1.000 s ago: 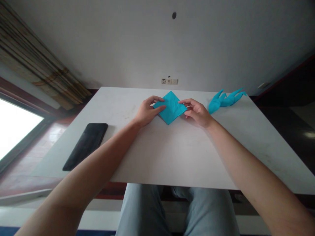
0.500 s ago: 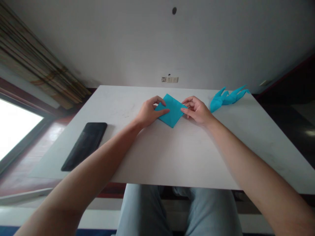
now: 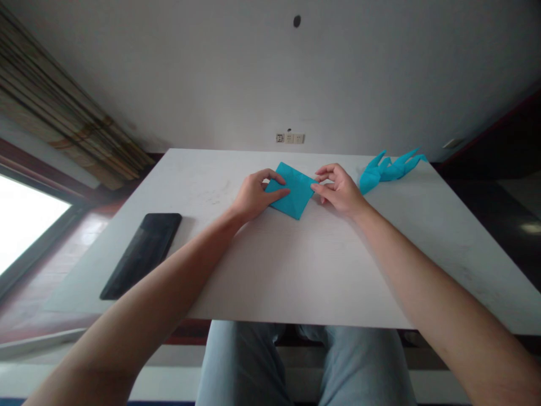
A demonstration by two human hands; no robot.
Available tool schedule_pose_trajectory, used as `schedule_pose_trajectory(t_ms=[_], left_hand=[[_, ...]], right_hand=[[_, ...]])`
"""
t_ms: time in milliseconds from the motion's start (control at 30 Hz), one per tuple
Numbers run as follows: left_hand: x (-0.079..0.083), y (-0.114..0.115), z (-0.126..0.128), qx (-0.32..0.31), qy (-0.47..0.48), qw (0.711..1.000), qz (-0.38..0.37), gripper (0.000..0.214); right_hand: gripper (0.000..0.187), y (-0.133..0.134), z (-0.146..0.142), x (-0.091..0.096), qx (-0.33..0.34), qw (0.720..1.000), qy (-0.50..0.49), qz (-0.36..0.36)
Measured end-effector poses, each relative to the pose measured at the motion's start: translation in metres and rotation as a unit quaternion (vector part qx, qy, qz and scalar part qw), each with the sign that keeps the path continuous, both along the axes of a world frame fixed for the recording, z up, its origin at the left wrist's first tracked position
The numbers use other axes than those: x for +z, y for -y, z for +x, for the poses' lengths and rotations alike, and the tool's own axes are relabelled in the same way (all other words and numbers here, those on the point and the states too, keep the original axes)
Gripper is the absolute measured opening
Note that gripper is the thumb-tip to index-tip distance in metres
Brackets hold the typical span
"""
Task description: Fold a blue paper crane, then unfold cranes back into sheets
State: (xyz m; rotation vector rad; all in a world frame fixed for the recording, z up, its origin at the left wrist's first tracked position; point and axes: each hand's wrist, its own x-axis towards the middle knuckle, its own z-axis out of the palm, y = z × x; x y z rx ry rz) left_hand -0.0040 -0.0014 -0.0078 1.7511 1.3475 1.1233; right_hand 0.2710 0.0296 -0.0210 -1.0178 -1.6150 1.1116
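A blue square of folded origami paper [image 3: 295, 190] lies between my hands on the white table, turned so that one corner points toward me. My left hand [image 3: 255, 193] grips its left corner, with the thumb on top and the index finger curved over the edge. At the right corner, my right hand [image 3: 337, 188] pinches the paper between thumb and fingers. Parts of the fingers under the paper are hidden. Just beyond my right hand sit blue folded paper cranes [image 3: 387, 170], close together.
The white table [image 3: 296, 270] reaches back to a wall with sockets [image 3: 289, 138]. A black phone-like slab [image 3: 142, 254] lies on the left, partly behind my left forearm. A curtain [image 3: 63, 107] hangs beside a window at far left.
The paper has turned slightly between my hands, its far corner shifting left and its near corner right. Both hands keep their hold. The whole view has shifted a little.
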Motion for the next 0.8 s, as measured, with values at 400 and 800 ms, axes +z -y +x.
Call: schedule_pose_trajectory(t_ms=[400, 800], left_hand=[[-0.007, -0.004, -0.002, 0.010, -0.018, 0.999, 0.026, 0.032], [-0.001, 0.003, -0.002, -0.062, -0.177, 0.981, 0.038, 0.044]], right_hand=[[0.049, -0.004, 0.004, 0.003, 0.013, 0.996, 0.085, 0.024], [0.051, 0.003, 0.006, 0.015, 0.085, 0.991, 0.092, 0.051]])
